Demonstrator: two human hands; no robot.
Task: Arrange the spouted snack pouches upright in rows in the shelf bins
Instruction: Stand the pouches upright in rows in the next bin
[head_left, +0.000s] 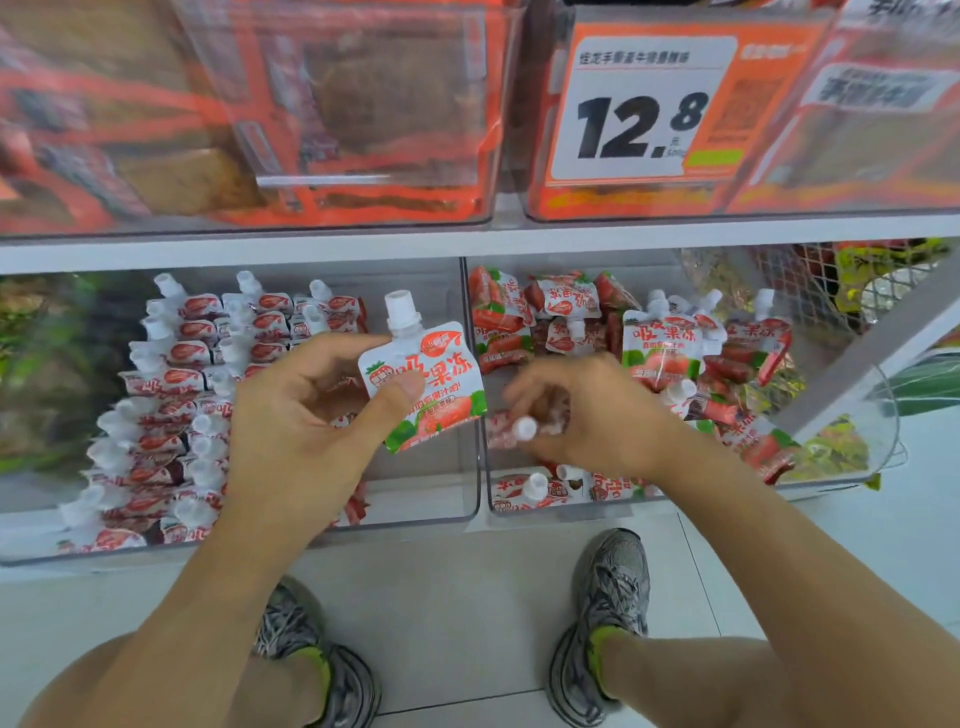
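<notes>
My left hand (301, 415) pinches a white and red strawberry spouted pouch (431, 374) by its left side and holds it upright over the left clear bin (462, 499). In that bin, rows of upright pouches (171, 395) fill the left part. My right hand (582, 415) curls round another pouch (519, 428), which lies sideways with its white cap toward me, over the right clear bin (810, 486). A loose heap of the same pouches (670, 353) lies jumbled in the right bin.
An upper shelf (467, 239) carries clear bins of orange snack packs and a price tag reading 12.8 (639, 109). A net bag (810, 280) hangs at the right. My feet in grey shoes (608, 613) stand on the pale tiled floor below.
</notes>
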